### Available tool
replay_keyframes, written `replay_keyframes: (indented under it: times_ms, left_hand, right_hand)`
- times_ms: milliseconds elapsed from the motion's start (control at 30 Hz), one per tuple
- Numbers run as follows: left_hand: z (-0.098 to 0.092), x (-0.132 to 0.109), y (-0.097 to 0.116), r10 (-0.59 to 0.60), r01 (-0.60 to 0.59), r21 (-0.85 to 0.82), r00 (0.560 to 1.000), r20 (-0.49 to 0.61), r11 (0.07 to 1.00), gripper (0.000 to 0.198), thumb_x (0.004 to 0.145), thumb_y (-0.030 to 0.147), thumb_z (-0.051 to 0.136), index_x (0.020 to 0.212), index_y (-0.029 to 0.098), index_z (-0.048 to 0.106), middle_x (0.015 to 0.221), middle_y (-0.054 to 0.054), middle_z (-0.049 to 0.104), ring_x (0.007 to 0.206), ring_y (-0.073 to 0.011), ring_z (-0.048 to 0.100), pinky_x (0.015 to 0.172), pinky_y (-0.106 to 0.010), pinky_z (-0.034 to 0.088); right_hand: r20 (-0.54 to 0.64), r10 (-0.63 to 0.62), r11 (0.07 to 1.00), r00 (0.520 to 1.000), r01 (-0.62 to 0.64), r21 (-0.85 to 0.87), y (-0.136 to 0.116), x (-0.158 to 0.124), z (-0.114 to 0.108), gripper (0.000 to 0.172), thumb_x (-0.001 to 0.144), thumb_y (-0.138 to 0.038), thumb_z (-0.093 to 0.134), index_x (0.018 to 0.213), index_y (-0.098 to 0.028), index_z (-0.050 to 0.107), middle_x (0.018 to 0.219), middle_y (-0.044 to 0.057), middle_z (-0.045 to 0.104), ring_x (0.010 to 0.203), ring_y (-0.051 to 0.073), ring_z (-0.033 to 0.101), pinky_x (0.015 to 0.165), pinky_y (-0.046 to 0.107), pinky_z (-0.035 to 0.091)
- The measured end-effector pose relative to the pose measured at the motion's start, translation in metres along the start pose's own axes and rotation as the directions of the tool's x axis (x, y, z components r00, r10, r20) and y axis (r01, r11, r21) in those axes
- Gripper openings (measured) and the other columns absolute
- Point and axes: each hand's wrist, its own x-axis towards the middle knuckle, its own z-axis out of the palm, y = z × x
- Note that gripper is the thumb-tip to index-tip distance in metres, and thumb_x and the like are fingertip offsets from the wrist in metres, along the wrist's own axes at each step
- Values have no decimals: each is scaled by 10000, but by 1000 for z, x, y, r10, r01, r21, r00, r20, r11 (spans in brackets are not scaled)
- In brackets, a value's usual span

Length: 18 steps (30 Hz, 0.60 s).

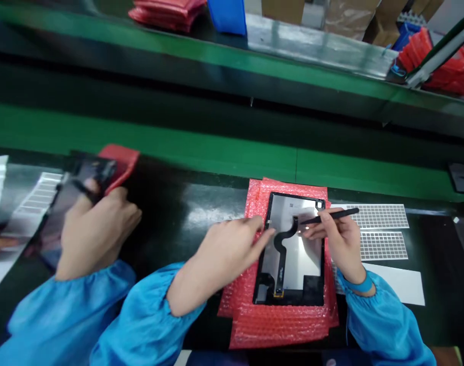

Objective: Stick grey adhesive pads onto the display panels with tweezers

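Observation:
A display panel, silver-backed with a black frame, lies on a stack of red bubble-wrap bags. A black flex cable winds along its back from a connector at the lower edge. My right hand grips black tweezers, their tips close to the cable's upper end. My left hand is at the panel's left edge, thumb stretched out and apart from the bent fingers, with nothing visible in it. Whether it touches the panel I cannot tell.
Sticker sheets and a white sheet lie to the right. At left, a co-worker's hand handles another dark panel by a red bag. A shelf behind carries a blue bin and red bags.

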Motion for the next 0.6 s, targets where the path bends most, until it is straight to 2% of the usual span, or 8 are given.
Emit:
replay_keyframes:
  times_ms: [33, 100, 267, 333, 400, 467, 533, 600]
  left_hand:
    - [2, 1, -5, -91, 91, -1, 996, -6, 996, 369, 1081, 460, 411, 944, 199, 632, 727, -69, 705, 627, -272, 693, 565, -342, 408]
    - [10, 4, -13, -172, 170, -84, 985, -27, 982, 297, 1066, 414, 424, 947, 201, 592, 767, -73, 691, 637, -257, 661, 578, -334, 365]
    - [25, 10, -12, -150, 104, -324, 981, -122, 940, 249, 1068, 341, 349, 864, 240, 449, 791, -12, 600, 700, -178, 582, 660, -321, 411]
    - [26, 13, -7, -178, 59, -529, 968, -176, 847, 242, 1072, 388, 355, 884, 251, 420, 765, 17, 549, 689, -153, 551, 659, -301, 437]
    - [27, 20, 0, -228, 21, -769, 960, -163, 639, 196, 1021, 434, 489, 969, 265, 405, 741, 46, 534, 626, -134, 530, 602, -277, 444]
    - [27, 31, 7, -241, 13, -895, 965, -106, 447, 351, 918, 434, 656, 1077, 279, 385, 755, 54, 580, 596, -132, 564, 567, -270, 474]
    - [26, 49, 12, -265, 12, -920, 959, -101, 392, 509, 841, 421, 739, 1161, 277, 371, 803, 36, 640, 643, -153, 645, 598, -291, 545]
    - [20, 75, 15, -304, 27, -887, 944, -130, 461, 557, 841, 434, 732, 1235, 253, 383, 854, 17, 674, 735, -173, 704, 681, -322, 610]
  right_hand:
    - [-24, -5, 1000, 1000, 5, -6, 0, -3, -10, 338, 969, -525, 739, 989, -198, 655, 705, 36, 798, 590, 213, 800, 535, 289, 677]
    - [-57, -7, 1000, 998, 6, -17, 2, -6, -28, 337, 968, -521, 742, 985, -195, 657, 719, 46, 803, 593, 229, 803, 525, 308, 679]
    - [-111, -6, 1000, 994, 6, -4, 16, -10, -62, 365, 960, -537, 750, 1009, -189, 648, 706, 40, 796, 582, 226, 794, 531, 315, 676]
    - [-139, -4, 1000, 990, 6, 12, 19, -10, -73, 371, 963, -543, 745, 1007, -187, 647, 712, 39, 797, 581, 212, 789, 539, 300, 669]
    - [-168, -8, 999, 986, 13, 31, 22, -12, -83, 384, 961, -555, 741, 1000, -184, 652, 712, 41, 795, 575, 207, 783, 535, 293, 661]
    - [-196, -15, 998, 981, 26, 51, 23, -15, -93, 392, 959, -563, 737, 1003, -181, 657, 713, 42, 793, 572, 213, 780, 525, 297, 655]
    - [-230, -26, 997, 973, 43, 69, 25, -19, -104, 386, 959, -558, 737, 1008, -183, 656, 716, 39, 790, 571, 220, 779, 519, 307, 651]
    - [-274, -30, 993, 961, 59, 98, 27, -26, -116, 372, 963, -548, 733, 1008, -188, 653, 704, 30, 782, 574, 223, 778, 524, 317, 650]
